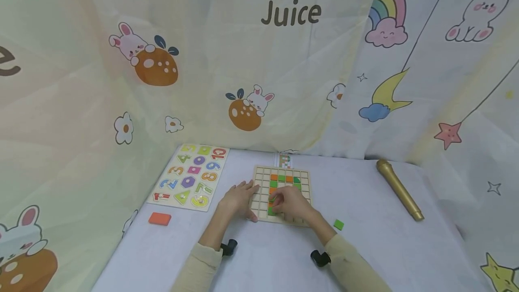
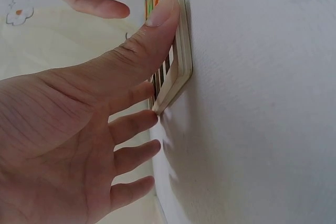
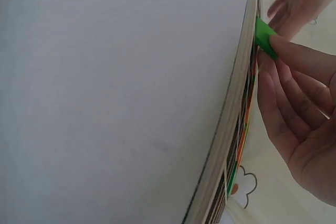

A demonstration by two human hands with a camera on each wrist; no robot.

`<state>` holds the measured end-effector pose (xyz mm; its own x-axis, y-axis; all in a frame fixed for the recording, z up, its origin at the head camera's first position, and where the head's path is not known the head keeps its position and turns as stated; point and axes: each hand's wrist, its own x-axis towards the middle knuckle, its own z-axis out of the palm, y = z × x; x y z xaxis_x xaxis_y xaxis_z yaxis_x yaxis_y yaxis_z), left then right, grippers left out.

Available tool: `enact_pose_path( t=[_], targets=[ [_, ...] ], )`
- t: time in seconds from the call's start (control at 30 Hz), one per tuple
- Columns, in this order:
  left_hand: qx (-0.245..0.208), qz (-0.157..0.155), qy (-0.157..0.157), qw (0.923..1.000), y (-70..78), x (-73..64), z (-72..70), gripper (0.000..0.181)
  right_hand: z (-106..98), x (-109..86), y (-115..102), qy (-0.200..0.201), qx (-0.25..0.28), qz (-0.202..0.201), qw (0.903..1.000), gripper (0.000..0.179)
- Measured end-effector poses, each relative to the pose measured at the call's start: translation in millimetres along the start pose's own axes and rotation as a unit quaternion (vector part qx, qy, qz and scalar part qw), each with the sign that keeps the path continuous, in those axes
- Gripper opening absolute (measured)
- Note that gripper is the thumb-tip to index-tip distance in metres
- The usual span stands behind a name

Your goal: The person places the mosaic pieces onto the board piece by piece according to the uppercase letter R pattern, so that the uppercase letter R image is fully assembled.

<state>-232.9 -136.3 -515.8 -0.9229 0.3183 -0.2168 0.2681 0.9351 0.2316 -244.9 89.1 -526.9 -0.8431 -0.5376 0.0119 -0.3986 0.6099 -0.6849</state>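
A wooden grid board [image 1: 260, 211] lies on the white-covered table, with orange and green square tiles [image 1: 281, 178] set in some of its cells. Along the board's left side rests my left hand [image 1: 239, 199]; its fingers are spread and fairly straight, and the thumb touches the near edge by the corner. Over the board, my right hand [image 1: 293, 203] pinches a green tile [image 3: 265, 36] between thumb and fingers. That tile is tilted at the board's surface in the right wrist view. My right hand hides part of the grid. One loose green tile [image 1: 339, 224] lies right of the board.
A number-and-shape puzzle board [image 1: 172, 193] lies at the left, with an orange-red block [image 1: 160, 219] in front of it. A gold microphone [image 1: 399, 189] lies at the right. Behind the grid board is a small pattern card [image 1: 285, 161]. Printed curtains [image 1: 292, 66] enclose the table.
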Motion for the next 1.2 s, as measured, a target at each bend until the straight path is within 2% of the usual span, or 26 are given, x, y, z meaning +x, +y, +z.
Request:
enact_pose_path(
  t=[0.3,0.53,0.7,0.93,1.2],
  targets=[
    [-0.008,0.004,0.000,1.0000,-0.1,-0.7,0.2,0.113,4.6,1.3,1.9,-0.019,-0.008,0.008,0.9998,0.021],
    [-0.014,0.002,0.003,0.9999,0.0,-1.0,0.9,0.113,6.8,1.9,1.8,-0.012,-0.031,0.002,0.9995,0.022],
    [-0.011,0.001,0.006,0.9999,-1.0,-1.2,0.8,0.112,4.2,-1.2,-0.2,-0.006,-0.014,0.003,0.9999,0.024],
    [-0.017,-0.004,0.009,0.9998,-0.1,-2.3,0.1,0.112,-8.3,-12.5,-2.0,0.025,0.011,-0.005,0.9996,0.023],
    [-0.022,-0.003,0.009,0.9997,1.2,-2.0,1.1,0.112,-24.7,-25.4,10.6,0.062,0.014,-0.008,0.9979,0.024]
  ],
)
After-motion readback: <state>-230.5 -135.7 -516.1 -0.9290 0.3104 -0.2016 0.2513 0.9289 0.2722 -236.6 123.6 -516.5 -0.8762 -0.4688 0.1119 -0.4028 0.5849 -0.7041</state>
